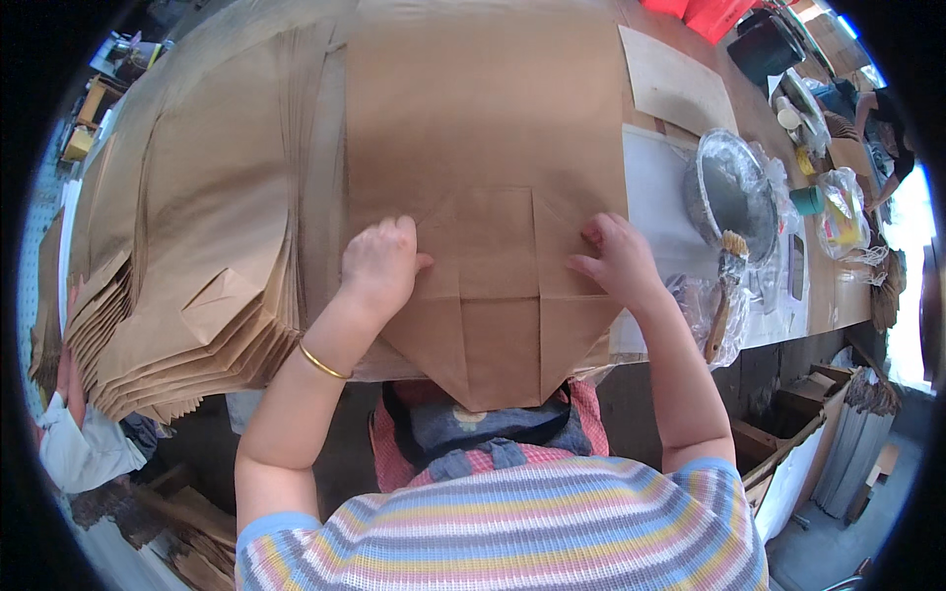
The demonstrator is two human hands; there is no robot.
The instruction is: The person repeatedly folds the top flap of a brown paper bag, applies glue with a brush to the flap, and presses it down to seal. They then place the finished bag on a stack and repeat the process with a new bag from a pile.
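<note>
In the head view one flat brown paper bag (pixel 488 197) lies on the table (pixel 655 197) before the person, its folded pointed bottom overhanging the near edge, with the left hand (pixel 379 264) and right hand (pixel 616 258) pressing curled fingers on its creases, pinching nothing, beside one fanned stack of matte paper bags (pixel 187 256), one round metal bowl (pixel 734 192) and one brush (pixel 727 286).

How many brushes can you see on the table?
1. A wooden-handled brush with pale bristles lies right of the person's right hand, beside the round metal bowl. Others may be hidden under the clear plastic wrapping.
</note>
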